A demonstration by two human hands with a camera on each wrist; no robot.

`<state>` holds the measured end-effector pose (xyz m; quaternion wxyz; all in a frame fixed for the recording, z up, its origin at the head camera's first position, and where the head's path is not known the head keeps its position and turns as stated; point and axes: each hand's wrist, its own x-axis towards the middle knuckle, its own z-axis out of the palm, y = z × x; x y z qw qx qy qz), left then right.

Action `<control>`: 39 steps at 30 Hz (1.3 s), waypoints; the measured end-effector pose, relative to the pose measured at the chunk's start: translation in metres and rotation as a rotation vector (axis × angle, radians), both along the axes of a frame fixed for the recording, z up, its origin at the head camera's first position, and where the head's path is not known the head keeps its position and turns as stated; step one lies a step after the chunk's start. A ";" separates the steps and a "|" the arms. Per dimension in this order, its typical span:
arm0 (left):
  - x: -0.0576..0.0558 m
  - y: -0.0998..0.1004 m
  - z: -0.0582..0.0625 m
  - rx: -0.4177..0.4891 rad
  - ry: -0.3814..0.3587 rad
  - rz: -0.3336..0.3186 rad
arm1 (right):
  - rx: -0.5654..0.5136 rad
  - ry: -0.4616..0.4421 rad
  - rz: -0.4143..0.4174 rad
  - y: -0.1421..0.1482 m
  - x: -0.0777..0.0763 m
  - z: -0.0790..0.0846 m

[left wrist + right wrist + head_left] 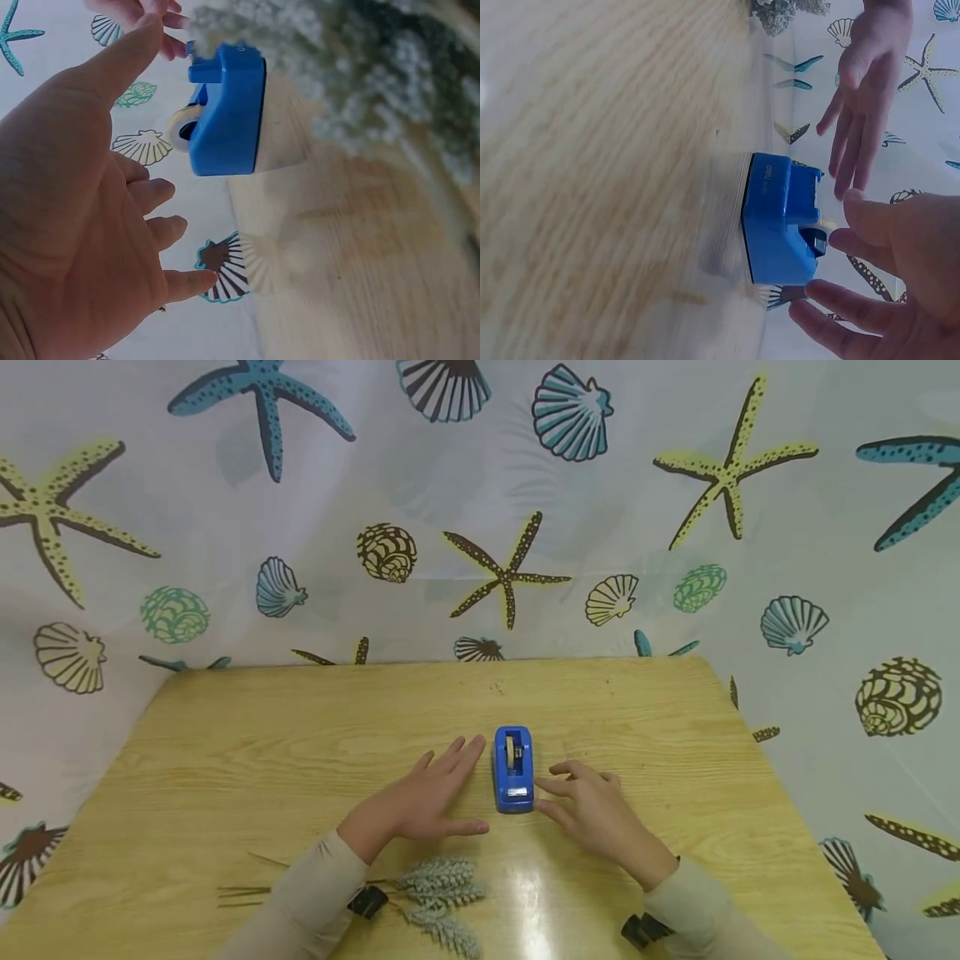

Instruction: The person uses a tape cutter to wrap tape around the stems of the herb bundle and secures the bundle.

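A blue desktop tape dispenser [514,782] stands upright on the wooden table, with a narrow roll of tape [510,752] in it. To its left is my left hand [426,797], fingers straight and thumb spread, holding nothing. My right hand [600,814] is at the dispenser's right side with loosely bent fingers. Its fingertips are very close to the blue side, and whether they touch cannot be told. In the left wrist view the dispenser [229,112] shows past the open palm; in the right wrist view the dispenser [772,225] sits beside the right fingertips.
Grey-green artificial sprigs [442,893] with thin stems lie on the table [315,727] near the left forearm, which covers part of the stems. A white cloth [330,518] printed with starfish and shells hangs behind the table and along its sides.
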<state>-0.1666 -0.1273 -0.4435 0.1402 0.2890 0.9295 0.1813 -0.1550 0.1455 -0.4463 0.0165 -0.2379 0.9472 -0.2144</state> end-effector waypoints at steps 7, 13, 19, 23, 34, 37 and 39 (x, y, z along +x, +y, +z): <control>-0.016 0.012 -0.013 -0.013 0.003 0.004 | -0.048 -0.027 0.004 -0.007 -0.006 -0.001; -0.022 0.016 -0.018 -0.004 0.025 0.033 | -0.110 -0.053 -0.005 -0.015 -0.013 -0.006; -0.026 0.022 -0.021 0.000 0.036 0.030 | -0.124 -0.056 -0.022 -0.020 -0.016 -0.012; -0.029 0.023 -0.023 0.013 0.036 0.031 | -0.184 -0.139 -0.056 -0.023 -0.020 -0.017; -0.034 0.019 -0.033 0.059 0.022 0.046 | -0.496 -0.516 -0.235 -0.029 -0.030 -0.031; -0.034 0.021 -0.033 0.064 0.014 0.048 | -0.548 -0.562 -0.285 -0.031 -0.031 -0.033; -0.035 0.023 -0.031 0.057 0.003 0.048 | -0.569 -0.561 -0.301 -0.032 -0.032 -0.033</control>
